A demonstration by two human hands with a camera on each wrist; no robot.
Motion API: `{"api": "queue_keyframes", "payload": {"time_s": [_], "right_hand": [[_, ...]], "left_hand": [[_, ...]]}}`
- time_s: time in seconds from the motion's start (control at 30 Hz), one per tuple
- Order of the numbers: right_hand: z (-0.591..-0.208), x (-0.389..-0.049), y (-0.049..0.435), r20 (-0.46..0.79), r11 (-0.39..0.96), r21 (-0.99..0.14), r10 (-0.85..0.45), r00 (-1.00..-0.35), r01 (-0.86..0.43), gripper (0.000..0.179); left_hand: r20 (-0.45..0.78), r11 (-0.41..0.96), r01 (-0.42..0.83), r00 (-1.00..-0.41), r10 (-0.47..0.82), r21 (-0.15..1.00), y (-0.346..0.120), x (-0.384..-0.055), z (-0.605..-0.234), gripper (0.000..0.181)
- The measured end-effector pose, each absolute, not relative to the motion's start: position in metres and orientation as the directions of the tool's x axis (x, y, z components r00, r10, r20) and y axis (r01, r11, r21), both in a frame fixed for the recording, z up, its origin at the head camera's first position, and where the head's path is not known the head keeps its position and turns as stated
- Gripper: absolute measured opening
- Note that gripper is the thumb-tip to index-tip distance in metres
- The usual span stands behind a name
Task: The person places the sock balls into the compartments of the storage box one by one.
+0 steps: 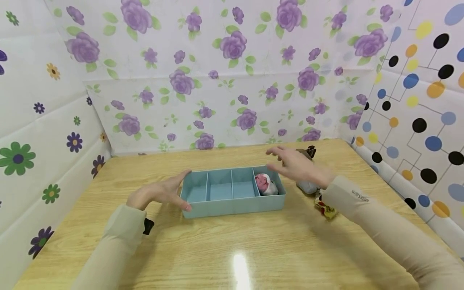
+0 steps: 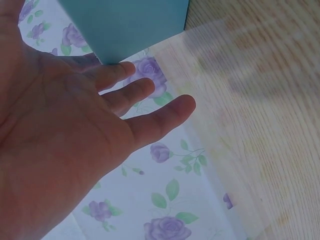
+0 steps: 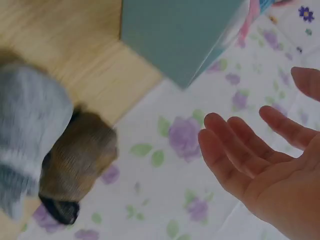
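Box (image 1: pixel 233 206) runs lengthwise nine to three o'clock, my left hand (image 1: pixel 163 191) spread unclenched at its nine-o'clock end. My relaxed, empty right hand (image 1: pixel 295 164) hovers at its two; from there, the grey bundle (image 1: pixel 308 187) lies at five.

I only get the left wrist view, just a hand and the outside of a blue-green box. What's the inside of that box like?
Observer: The head view shows the box split into four compartments in a row.

Operator: Good, that's hidden from me. Is anything in them?

Observer: A pink, white and grey bundle sits in the right-end one.

Operator: And the right hand, is it holding something?

Observer: No, in the right wrist view the right hand is empty.
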State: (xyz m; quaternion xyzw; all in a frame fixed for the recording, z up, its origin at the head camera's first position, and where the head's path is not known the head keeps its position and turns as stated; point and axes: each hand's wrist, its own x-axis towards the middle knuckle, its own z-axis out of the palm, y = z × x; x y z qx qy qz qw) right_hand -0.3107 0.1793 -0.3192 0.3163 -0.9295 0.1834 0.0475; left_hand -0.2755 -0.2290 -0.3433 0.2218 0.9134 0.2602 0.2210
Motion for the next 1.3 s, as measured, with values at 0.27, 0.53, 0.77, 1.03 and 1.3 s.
{"api": "queue_keyframes", "payload": {"time_s": [0.27, 0.53, 0.77, 1.03, 1.3], "right_hand": [[-0.320, -0.366, 0.220, 0.084, 0.831, -0.181, -0.520, -0.850, -0.526, 0.053], [-0.334, -0.393, 0.235, -0.134, 0.899, -0.107, -0.437, -0.889, -0.425, 0.066], [-0.348, -0.402, 0.248, -0.089, 0.924, -0.102, -0.377, -0.922, -0.368, 0.055], [-0.353, -0.402, 0.260, -0.043, 0.910, -0.180, -0.386, -0.921, -0.373, 0.050], [-0.354, -0.403, 0.258, -0.014, 0.846, -0.321, -0.453, -0.891, -0.425, 0.043]], "left_hand": [[-0.298, 0.764, 0.284, -0.799, 0.522, 0.579, -0.228, -0.276, -0.341, 0.127], [-0.306, 0.780, 0.278, -0.806, 0.507, 0.561, -0.226, -0.275, -0.340, 0.126], [-0.316, 0.787, 0.260, -0.811, 0.492, 0.560, -0.228, -0.275, -0.340, 0.126], [-0.322, 0.793, 0.266, -0.808, 0.493, 0.548, -0.227, -0.276, -0.339, 0.127], [-0.332, 0.793, 0.242, -0.811, 0.482, 0.559, -0.228, -0.275, -0.340, 0.128]]}}
